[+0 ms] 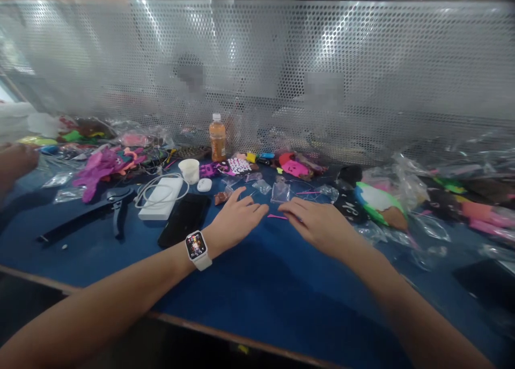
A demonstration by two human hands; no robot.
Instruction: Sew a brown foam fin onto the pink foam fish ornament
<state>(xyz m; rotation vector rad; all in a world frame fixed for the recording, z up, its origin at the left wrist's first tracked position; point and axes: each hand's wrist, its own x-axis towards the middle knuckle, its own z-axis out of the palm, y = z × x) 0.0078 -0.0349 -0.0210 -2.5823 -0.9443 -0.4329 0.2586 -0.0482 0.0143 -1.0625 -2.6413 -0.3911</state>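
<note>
My left hand (237,219), with a white smartwatch (196,246) on its wrist, hovers over the blue table with fingers spread and nothing seen in it. To its right, my right hand (316,221) is palm down with fingers loosely bent, close to a thin pink strip (277,216). Whether it touches the strip is unclear. A small clear plastic bag (280,192) lies just beyond and between the hands. Beside my left hand's fingers is a small brown object (220,198).
A black phone (184,219), white power bank with cable (161,198), white cup (189,170) and orange bottle (218,137) stand or lie left of centre. Long-handled black pliers (84,216) lie farther left. Another person's hand (16,162) shows at the left edge. A perforated metal screen (257,63) rises behind.
</note>
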